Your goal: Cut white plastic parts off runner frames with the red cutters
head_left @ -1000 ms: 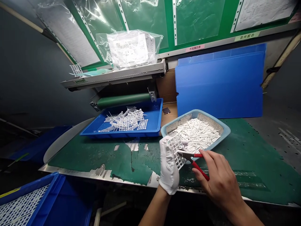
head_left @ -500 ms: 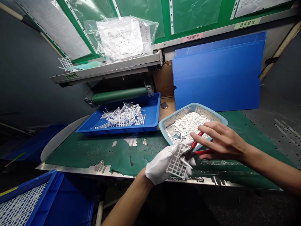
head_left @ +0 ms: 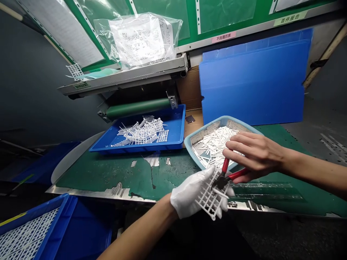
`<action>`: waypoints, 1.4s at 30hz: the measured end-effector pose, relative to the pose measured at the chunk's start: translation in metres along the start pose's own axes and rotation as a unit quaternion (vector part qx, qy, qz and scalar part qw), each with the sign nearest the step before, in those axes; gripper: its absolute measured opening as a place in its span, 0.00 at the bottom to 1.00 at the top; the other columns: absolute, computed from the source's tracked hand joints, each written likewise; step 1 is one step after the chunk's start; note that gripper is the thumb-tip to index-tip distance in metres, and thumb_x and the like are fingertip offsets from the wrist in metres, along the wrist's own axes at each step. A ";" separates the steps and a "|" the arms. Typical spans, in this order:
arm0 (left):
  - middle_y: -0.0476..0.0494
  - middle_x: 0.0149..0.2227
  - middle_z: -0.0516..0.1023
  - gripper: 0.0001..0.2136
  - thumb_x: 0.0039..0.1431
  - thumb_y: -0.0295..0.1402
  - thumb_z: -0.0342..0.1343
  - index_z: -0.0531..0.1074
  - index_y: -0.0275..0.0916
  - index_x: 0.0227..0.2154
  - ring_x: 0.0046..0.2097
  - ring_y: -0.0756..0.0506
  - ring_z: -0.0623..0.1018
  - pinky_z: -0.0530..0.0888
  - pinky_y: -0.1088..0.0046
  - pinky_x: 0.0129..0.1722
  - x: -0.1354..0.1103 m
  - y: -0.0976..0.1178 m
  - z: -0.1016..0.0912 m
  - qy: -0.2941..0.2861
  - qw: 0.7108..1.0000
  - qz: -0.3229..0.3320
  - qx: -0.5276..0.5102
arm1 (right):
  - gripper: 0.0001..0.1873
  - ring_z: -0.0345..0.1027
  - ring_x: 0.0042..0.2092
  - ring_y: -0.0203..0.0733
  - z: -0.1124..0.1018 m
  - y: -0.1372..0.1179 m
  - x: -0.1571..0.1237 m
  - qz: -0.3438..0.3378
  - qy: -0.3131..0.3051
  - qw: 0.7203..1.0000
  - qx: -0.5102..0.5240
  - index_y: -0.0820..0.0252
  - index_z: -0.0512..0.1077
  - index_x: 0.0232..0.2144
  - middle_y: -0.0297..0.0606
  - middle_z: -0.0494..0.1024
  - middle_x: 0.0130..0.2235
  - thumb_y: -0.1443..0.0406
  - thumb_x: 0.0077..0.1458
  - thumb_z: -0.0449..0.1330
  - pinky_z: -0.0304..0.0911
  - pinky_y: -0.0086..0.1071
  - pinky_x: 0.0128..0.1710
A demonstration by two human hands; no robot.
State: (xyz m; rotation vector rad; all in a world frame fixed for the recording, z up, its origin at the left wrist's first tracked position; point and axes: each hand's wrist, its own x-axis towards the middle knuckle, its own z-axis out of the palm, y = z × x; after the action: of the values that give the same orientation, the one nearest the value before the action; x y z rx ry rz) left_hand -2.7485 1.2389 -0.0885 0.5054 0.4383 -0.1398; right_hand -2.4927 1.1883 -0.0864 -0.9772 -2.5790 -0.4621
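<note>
My left hand (head_left: 188, 195), in a white glove, holds a white plastic grid frame (head_left: 207, 202) over the front edge of the bench. Bare, my right hand (head_left: 253, 153) grips red-handled cutting pliers (head_left: 225, 168), whose dark jaws rest at the grid. A thin white peg (head_left: 221, 193) lies slanted across the grid just below the jaws; whether it is still joined to the grid I cannot tell. Directly behind my hands stands a light blue basket (head_left: 192, 148) with many loose white pegs (head_left: 214, 142) in it. My right hand hides part of its rim.
A blue tray (head_left: 173, 145) of tangled white grids (head_left: 143, 131) sits at the bench's back left, under a green roller (head_left: 138, 107). Blue panels (head_left: 252, 85) lean behind the basket. At lower left, a blue crate (head_left: 69, 220) holds more grids. A shelf (head_left: 130, 72) overhangs the tray.
Both hands, with the grid and pliers, have shifted slightly right in view. The plier handles are spread at a steeper angle, and the grid is tilted differently. The camera view has moved a little.
</note>
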 end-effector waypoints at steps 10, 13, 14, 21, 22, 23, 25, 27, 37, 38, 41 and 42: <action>0.34 0.61 0.70 0.23 0.54 0.36 0.66 0.69 0.39 0.52 0.62 0.32 0.70 0.61 0.47 0.64 -0.007 -0.019 0.004 0.068 0.941 0.328 -0.054 | 0.33 0.68 0.44 0.54 0.022 -0.020 -0.022 0.187 0.019 0.980 0.059 0.68 0.68 0.50 0.51 0.73 0.44 0.44 0.58 0.61 0.66 0.44 0.41; 0.36 0.56 0.75 0.13 0.58 0.34 0.63 0.72 0.38 0.44 0.58 0.34 0.74 0.66 0.50 0.62 0.005 -0.022 0.006 0.096 0.926 0.362 -0.049 | 0.33 0.68 0.43 0.54 0.024 -0.021 -0.019 0.187 0.026 0.980 0.057 0.69 0.68 0.50 0.52 0.73 0.44 0.44 0.59 0.59 0.66 0.45 0.41; 0.36 0.55 0.76 0.13 0.58 0.36 0.63 0.73 0.37 0.44 0.57 0.34 0.75 0.68 0.51 0.61 0.007 -0.022 0.007 0.103 0.926 0.359 -0.048 | 0.33 0.68 0.44 0.54 0.024 -0.020 -0.017 0.180 0.028 0.982 0.050 0.69 0.68 0.50 0.52 0.73 0.44 0.44 0.59 0.58 0.67 0.45 0.42; 0.28 0.49 0.78 0.30 0.56 0.50 0.59 0.73 0.29 0.53 0.49 0.31 0.78 0.73 0.52 0.51 0.006 -0.017 -0.003 0.049 0.965 0.257 -0.019 | 0.37 0.68 0.47 0.56 0.016 -0.006 -0.009 0.097 0.034 0.995 -0.012 0.66 0.69 0.51 0.51 0.73 0.46 0.39 0.57 0.58 0.69 0.50 0.45; 0.28 0.47 0.78 0.30 0.56 0.51 0.59 0.72 0.29 0.52 0.47 0.32 0.79 0.73 0.53 0.50 0.006 -0.018 -0.005 0.032 0.971 0.234 -0.024 | 0.37 0.68 0.47 0.56 0.015 -0.003 -0.008 0.083 0.038 0.996 -0.018 0.65 0.69 0.51 0.51 0.74 0.46 0.38 0.57 0.57 0.69 0.50 0.45; 0.28 0.46 0.78 0.31 0.55 0.51 0.58 0.72 0.29 0.51 0.45 0.33 0.80 0.74 0.54 0.49 0.006 -0.018 -0.006 0.018 0.977 0.210 -0.030 | 0.37 0.68 0.48 0.55 0.014 -0.001 -0.007 0.068 0.043 0.997 -0.022 0.64 0.70 0.50 0.50 0.74 0.45 0.38 0.58 0.55 0.69 0.50 0.44; 0.29 0.45 0.78 0.28 0.55 0.51 0.59 0.72 0.31 0.48 0.43 0.35 0.80 0.74 0.56 0.48 0.005 -0.018 -0.008 0.003 0.984 0.173 -0.034 | 0.37 0.67 0.48 0.54 0.011 0.004 -0.005 0.039 0.051 0.998 -0.027 0.61 0.71 0.49 0.48 0.74 0.45 0.36 0.58 0.54 0.69 0.49 0.44; 0.33 0.46 0.78 0.23 0.54 0.48 0.61 0.69 0.36 0.46 0.43 0.37 0.80 0.74 0.57 0.47 0.004 -0.015 -0.006 0.003 0.988 0.155 -0.026 | 0.36 0.67 0.48 0.53 0.009 0.007 -0.003 0.019 0.047 0.998 -0.038 0.59 0.72 0.48 0.46 0.74 0.45 0.36 0.57 0.55 0.69 0.49 0.44; 0.43 0.40 0.78 0.23 0.57 0.37 0.60 0.67 0.42 0.56 0.40 0.43 0.80 0.74 0.66 0.44 0.003 -0.007 0.005 0.053 0.992 0.117 0.002 | 0.30 0.68 0.44 0.46 -0.001 0.014 0.004 -0.034 0.040 0.998 -0.043 0.52 0.73 0.45 0.38 0.75 0.42 0.37 0.58 0.55 0.67 0.42 0.43; 0.43 0.39 0.78 0.22 0.58 0.35 0.59 0.68 0.42 0.55 0.39 0.43 0.79 0.74 0.68 0.43 0.003 -0.008 0.004 0.052 0.992 0.118 0.000 | 0.29 0.68 0.44 0.45 -0.002 0.015 0.005 -0.036 0.038 0.998 -0.039 0.52 0.73 0.44 0.38 0.75 0.41 0.37 0.58 0.55 0.66 0.42 0.42; 0.41 0.41 0.78 0.22 0.57 0.32 0.57 0.68 0.40 0.55 0.40 0.43 0.79 0.74 0.68 0.43 0.003 -0.012 0.000 0.034 0.991 0.131 -0.017 | 0.31 0.68 0.41 0.45 -0.002 0.013 0.006 -0.040 0.027 0.998 -0.042 0.56 0.72 0.43 0.40 0.75 0.39 0.37 0.59 0.54 0.66 0.41 0.38; 0.40 0.43 0.78 0.23 0.56 0.32 0.57 0.67 0.39 0.56 0.41 0.42 0.79 0.73 0.66 0.45 0.003 -0.013 -0.001 0.032 0.989 0.139 -0.024 | 0.31 0.68 0.40 0.45 -0.001 0.012 0.006 -0.032 0.018 0.998 -0.043 0.57 0.72 0.43 0.41 0.75 0.39 0.37 0.59 0.54 0.65 0.41 0.37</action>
State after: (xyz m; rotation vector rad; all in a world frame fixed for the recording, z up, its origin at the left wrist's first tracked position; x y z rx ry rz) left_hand -2.7492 1.2284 -0.0962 0.5200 0.4284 0.1563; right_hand -2.4884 1.1998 -0.0804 -0.9068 -2.5829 -0.6081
